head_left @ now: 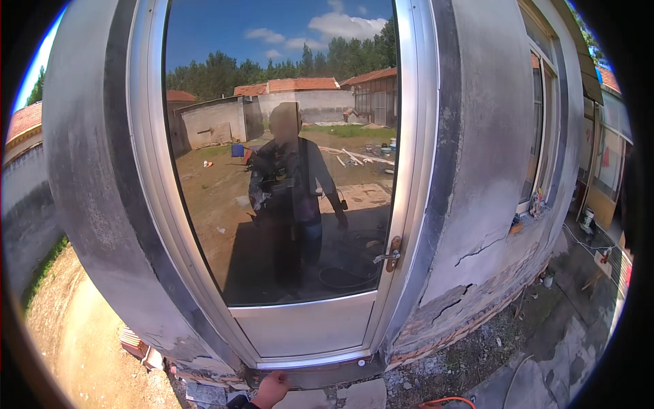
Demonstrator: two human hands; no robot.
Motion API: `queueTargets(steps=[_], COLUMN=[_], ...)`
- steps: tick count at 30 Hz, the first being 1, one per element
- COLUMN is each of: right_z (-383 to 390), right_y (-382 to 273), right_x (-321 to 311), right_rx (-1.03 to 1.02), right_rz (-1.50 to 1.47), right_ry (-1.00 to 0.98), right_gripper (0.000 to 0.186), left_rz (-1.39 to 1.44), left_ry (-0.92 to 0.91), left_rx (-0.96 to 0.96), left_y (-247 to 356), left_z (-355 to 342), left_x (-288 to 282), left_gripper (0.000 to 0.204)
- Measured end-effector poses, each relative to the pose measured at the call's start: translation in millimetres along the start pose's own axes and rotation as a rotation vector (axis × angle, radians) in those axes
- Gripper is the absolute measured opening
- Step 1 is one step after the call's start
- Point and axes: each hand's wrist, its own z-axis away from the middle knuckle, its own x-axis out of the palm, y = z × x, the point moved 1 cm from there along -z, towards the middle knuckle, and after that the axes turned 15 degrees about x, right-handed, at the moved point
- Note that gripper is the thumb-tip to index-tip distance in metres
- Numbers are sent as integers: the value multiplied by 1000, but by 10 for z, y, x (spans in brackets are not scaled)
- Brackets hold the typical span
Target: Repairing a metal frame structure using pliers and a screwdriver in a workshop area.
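My left hand [272, 388] comes in at the lower edge, its dark sleeve [242, 402] showing beside it. The fingers look curled in, and whatever they may hold is hidden. It is nearest the sill [313, 377] below a metal-framed door [306, 334]. Dark glass [286, 273] fills most of the closed door. A lever handle [388, 256] is on the door's right side. On the sill lies a small white round thing [361, 362]. My right hand is outside the direct view; in the reflection, my right arm hangs down.
Grey plastered walls flank the door; the right one [477, 204] is cracked low down and has a window [541, 123]. An orange cable or hose [449, 399] lies at the bottom. Rubble [470, 361] covers ground at the right. Bricks [133, 343] lie at the left wall corner.
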Motion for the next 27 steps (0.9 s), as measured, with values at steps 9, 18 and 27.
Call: queueTargets(steps=[9,18,27], right_z=[938,224,-164], right_y=[-583,-1062,-1975], right_x=[1611,935,377], right_rx=[-269,-63,-47], right_rz=[44,-173,-121], right_ry=[439,281,330], right_gripper=[14,23,41], left_rz=[-94,-156,-299], left_ry=[-198,-8,-168], left_rx=[625,1043,859], left_y=[1695,2689,2809], left_z=[-2498,-3755,-4304], left_x=[-403,233,883], left_gripper=[32,36,35])
